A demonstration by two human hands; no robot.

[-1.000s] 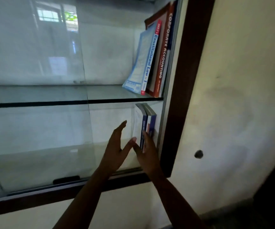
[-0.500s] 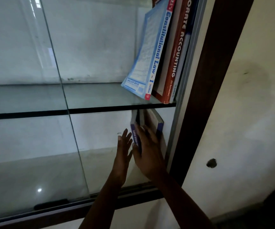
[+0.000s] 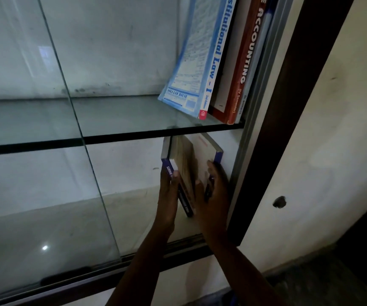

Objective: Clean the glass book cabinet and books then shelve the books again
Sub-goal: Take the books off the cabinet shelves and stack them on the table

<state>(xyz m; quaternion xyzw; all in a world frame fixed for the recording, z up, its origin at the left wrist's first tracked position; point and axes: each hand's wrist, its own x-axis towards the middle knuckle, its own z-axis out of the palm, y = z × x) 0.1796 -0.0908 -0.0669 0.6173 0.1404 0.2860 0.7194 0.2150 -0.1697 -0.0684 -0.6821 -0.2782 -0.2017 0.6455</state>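
Note:
Two blue-spined books stand on the lower shelf at the cabinet's right end, fanned apart at the top. My left hand [image 3: 167, 195] grips the left blue book [image 3: 183, 160], thumb across its spine. My right hand [image 3: 216, 191] holds the right blue book [image 3: 210, 144], with the thumb in the gap between the two books and the fingers against its cover. On the glass upper shelf [image 3: 123, 120] a light-blue Constitutional Law book [image 3: 200, 62] leans against a red Accounting book [image 3: 244, 62].
A sliding glass pane [image 3: 34, 195] covers the cabinet's left part, its edge running diagonally. A dark wooden frame [image 3: 288, 107] borders the cabinet on the right, beside a cream wall with a small hole [image 3: 279, 202]. The bottom rail [image 3: 184, 241] lies under my wrists.
Both hands moved in from open air onto the two blue books. The left hand now grips the left book's spine, the books have spread apart, and the camera has moved closer.

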